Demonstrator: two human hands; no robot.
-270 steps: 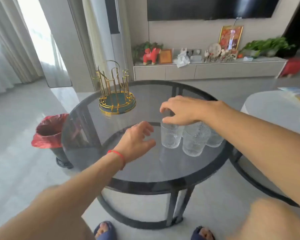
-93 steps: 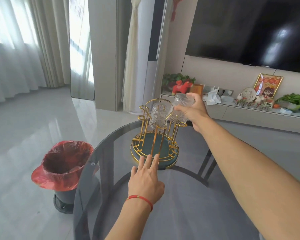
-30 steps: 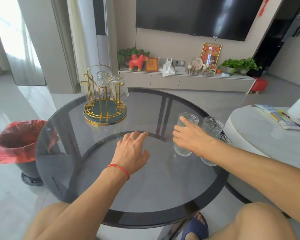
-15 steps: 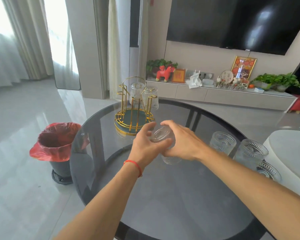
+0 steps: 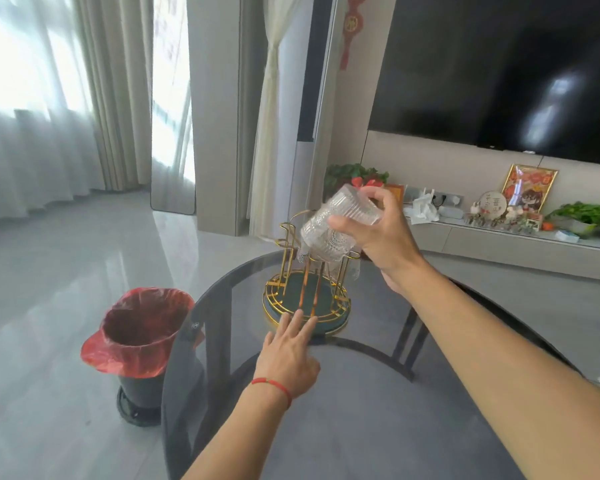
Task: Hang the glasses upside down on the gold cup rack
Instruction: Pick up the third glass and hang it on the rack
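Observation:
The gold cup rack (image 5: 288, 292) with its round green base stands on the dark glass table (image 5: 361, 427), toward the far side. My right hand (image 5: 378, 237) grips a ribbed clear glass (image 5: 336, 226), tilted with its mouth down and left, just above the rack's prongs. Glasses hung on the rack are mostly hidden behind this glass; a bit of one shows at the right (image 5: 354, 271). My left hand (image 5: 288, 351), a red string on its wrist, lies flat on the table with fingertips touching the rack's base.
A bin lined with a red bag (image 5: 136, 337) stands on the floor left of the table. Behind are curtains, a large dark TV (image 5: 499, 71) and a low cabinet (image 5: 516, 244) with plants and ornaments.
My right hand has carried the glass from the table's middle up and over to the rack, turning it mouth down. My left hand let go of it and went to the rack's base.

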